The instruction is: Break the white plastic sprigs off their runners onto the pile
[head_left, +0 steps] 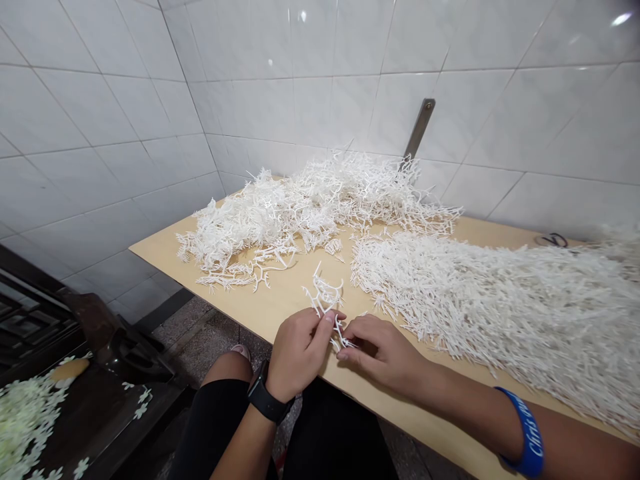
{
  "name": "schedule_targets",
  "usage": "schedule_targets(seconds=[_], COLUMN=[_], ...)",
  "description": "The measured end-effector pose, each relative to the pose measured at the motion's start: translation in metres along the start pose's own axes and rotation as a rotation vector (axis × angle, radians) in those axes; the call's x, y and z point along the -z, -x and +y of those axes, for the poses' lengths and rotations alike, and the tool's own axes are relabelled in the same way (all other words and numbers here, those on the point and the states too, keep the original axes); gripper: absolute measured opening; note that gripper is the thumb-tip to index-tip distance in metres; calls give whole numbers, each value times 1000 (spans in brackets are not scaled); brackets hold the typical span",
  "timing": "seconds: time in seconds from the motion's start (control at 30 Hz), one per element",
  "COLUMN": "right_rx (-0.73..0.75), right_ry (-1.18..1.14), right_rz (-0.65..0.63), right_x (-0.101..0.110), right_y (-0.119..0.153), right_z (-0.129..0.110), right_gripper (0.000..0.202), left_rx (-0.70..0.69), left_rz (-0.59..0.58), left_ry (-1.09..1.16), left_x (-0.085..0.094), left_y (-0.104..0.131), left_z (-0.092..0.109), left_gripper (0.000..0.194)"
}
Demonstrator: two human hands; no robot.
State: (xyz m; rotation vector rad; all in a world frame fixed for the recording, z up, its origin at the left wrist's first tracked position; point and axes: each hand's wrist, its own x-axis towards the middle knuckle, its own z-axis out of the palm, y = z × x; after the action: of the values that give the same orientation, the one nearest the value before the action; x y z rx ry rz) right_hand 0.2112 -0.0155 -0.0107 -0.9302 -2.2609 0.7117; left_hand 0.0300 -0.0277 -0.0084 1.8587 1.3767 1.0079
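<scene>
Near the table's front edge, my left hand [304, 343] is closed on a white branching plastic piece [325, 293], whose curved twigs stick up beyond the fingers. My right hand [383, 348] pinches the lower end of the same piece between thumb and fingers. Behind the hands lies a tangled heap of white branching pieces [300, 207]. To the right spreads a dense pile of small white sprigs [490, 300]. Both rest on the light wooden table [285, 293].
A metal bar [419, 130] leans upright against the tiled wall behind the heap. A dark loop [551, 239] lies at the back right. At lower left, pale flower pieces [25, 413] lie on dark wooden furniture [95, 420]. My knees are under the table's front edge.
</scene>
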Motion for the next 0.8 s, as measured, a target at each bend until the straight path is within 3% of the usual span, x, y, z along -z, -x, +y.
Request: schedule_targets(seconds=[0.8], right_rx=[68], right_ry=[-37], right_rz=[-59], right_x=[2], right_y=[-1], right_z=[-4], right_gripper=[44], left_rx=[43], left_rz=[80], left_ry=[64], left_x=[-5], left_y=[-2], left_z=[-3], left_gripper=[39])
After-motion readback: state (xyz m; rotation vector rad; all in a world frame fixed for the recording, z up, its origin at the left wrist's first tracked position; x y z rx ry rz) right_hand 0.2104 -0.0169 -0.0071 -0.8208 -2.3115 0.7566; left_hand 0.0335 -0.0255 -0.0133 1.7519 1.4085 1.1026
